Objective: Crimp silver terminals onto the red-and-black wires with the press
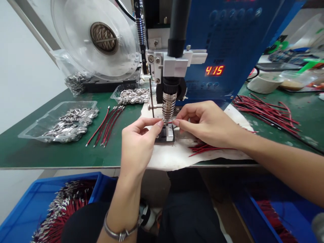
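My left hand (141, 141) is closed in a pinch at the left of the soldering machine's spring-wrapped tip (169, 106). From the right, my right hand (202, 121) pinches close to the same tip, thumb and forefinger together. What either hand holds is too small and too covered to name. Both sets of fingertips are just above a small metal block (169, 132) below the tip. Under my right hand, red and black wires (202, 147) lie on a white sheet (167, 160).
Clear trays of small metal connectors (72, 123) stand at left, beside a short row of wires with metal ends (108, 126). A large reel (73, 30) stands behind. The blue controller (227, 40) reads 415. More wires (268, 109) lie right; blue bins (97, 182) sit below.
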Tool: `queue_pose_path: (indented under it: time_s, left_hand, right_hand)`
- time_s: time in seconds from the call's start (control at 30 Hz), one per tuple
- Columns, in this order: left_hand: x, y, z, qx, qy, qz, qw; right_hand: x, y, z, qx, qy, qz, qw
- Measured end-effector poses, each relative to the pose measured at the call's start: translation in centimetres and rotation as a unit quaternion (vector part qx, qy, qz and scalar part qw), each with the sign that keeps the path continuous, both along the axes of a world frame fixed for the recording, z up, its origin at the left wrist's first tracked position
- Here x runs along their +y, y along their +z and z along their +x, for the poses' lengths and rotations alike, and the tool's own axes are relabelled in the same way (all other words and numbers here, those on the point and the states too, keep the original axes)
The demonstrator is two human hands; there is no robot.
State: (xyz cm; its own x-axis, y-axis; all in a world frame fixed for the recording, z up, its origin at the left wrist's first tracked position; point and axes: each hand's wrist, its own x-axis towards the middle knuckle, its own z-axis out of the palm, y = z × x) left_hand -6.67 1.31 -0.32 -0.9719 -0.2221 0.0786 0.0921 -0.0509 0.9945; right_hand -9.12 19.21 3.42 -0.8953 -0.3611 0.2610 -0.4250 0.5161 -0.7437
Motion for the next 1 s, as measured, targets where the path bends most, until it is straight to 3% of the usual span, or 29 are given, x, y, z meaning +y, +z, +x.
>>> queue_pose_path:
  time_s: [1.0]
  left_hand:
    - [-0.32, -0.25, -0.03, 0.007, -0.012, -0.01, 1.0]
  right_hand:
    - [0.15, -0.22, -0.02, 0.014, 0.0, 0.004, 1.0]
